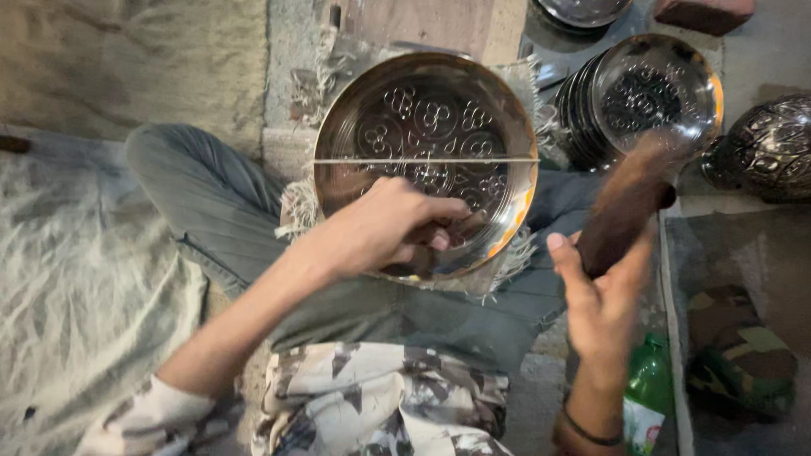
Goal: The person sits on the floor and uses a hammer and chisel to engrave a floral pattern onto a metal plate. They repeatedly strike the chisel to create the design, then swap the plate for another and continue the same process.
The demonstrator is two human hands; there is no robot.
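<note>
**Embossed plate steadied under the punch, mallet raised**

Head view: A round, shiny metal plate with a pattern of embossed clover-like motifs [427, 160] is propped on a frayed cloth pad [300, 207] across the lap of a seated person in grey trousers [211, 203]. The left hand [384, 228] is laid on the plate's lower part, its fingers [439, 224] closed together around what appears to be a small dark punch; the tool itself is largely hidden. The right hand [604, 295] is clamped on the handle of a dark wooden mallet [629, 198], which is blurred and held clear of the plate, to its right.

For a clean mark, the punch is best kept upright and pressed firmly so that it cannot skid on the polished metal. The blow should be brought squarely onto the punch head, and the plate should be kept seated on the pad.

A stack of similar shiny metal plates [650, 97] is seen at the upper right, a dark patterned metal vessel [769, 148] beside it, and a green plastic bottle [649, 393] near the right wrist.
</note>
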